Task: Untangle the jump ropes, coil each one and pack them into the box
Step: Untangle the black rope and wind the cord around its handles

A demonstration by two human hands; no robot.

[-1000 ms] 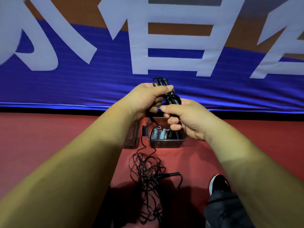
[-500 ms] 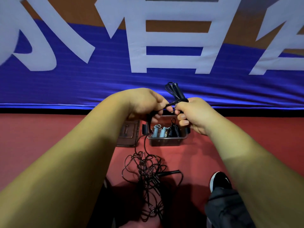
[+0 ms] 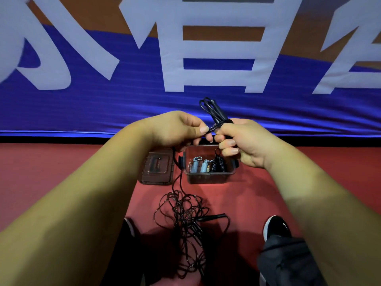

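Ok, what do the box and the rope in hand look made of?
Box: clear, smoke-tinted plastic, glossy; the coils inside show through its wall. Rope bundle: thin black cord with a slight sheen, likely PVC or rubber-coated; cannot tell which.

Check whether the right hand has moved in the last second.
Yes. The right hand shifted right: earlier it overlapped the middle of the box, now only its right end.

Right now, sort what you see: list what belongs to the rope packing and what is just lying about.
Belongs to the job: rope bundle gripped by the right hand, its strand pinched by the left hand; tangled ropes on the floor; box holding coiled ropes; lid beside the box.
Just there: banner; the person's shoe.
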